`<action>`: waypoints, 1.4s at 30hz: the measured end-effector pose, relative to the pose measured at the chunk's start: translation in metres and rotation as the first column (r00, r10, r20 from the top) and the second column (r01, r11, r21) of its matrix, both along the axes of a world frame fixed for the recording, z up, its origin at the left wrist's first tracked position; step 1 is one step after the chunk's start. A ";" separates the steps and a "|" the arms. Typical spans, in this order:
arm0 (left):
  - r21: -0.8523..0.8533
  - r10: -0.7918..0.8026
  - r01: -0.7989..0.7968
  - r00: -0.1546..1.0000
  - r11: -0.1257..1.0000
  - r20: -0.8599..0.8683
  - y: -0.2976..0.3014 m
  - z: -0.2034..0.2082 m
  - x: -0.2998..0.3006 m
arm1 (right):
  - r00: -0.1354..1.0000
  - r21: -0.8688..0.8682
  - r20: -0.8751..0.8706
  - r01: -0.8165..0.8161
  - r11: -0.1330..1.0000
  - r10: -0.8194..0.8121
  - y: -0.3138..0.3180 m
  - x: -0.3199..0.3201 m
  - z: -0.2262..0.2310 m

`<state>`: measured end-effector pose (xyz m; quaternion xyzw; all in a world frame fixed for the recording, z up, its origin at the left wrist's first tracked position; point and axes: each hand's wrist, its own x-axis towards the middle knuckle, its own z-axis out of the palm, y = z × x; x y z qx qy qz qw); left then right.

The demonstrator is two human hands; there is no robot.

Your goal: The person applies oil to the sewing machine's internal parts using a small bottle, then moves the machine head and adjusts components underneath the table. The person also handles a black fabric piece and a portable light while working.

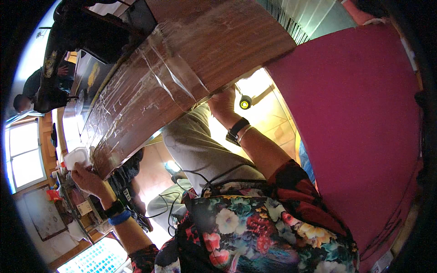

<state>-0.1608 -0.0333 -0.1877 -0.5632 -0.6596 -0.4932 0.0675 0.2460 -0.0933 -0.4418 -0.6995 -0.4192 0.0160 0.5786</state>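
At the far left end of the brown wood-grain table (150, 91), my left hand (87, 180) pinches the near edge of a small white plastic container (77, 158) with rounded corners. Its contents, if any, cannot be made out. My right hand (222, 107) reaches to the table's near edge, where its fingers are mostly hidden. Clear film and strips of tape cover the tabletop. Beyond the table's left part stands a dark sewing machine (91, 36).
To my right is a large maroon board (350, 113). A black round piece with a yellow centre (245, 102) shows below the table edge. Dark cables (200, 175) hang over my lap. Another person (50, 86) sits at the far left, near a window (25, 152).
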 end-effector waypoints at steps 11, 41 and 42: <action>-0.005 -0.079 0.079 0.997 0.997 -0.009 0.000 0.004 -0.004 | 0.984 -0.067 -0.010 -0.179 0.982 0.179 -0.018 -0.007 0.002; -0.041 -0.031 0.032 0.999 0.999 0.021 -0.005 0.015 0.001 | 0.927 -0.556 -0.343 -0.327 0.764 0.148 -0.046 0.017 -0.105; -0.053 -0.006 0.006 1.000 0.999 0.006 -0.005 0.015 0.000 | 0.924 -0.554 -0.356 -0.330 0.764 0.141 -0.044 0.019 -0.104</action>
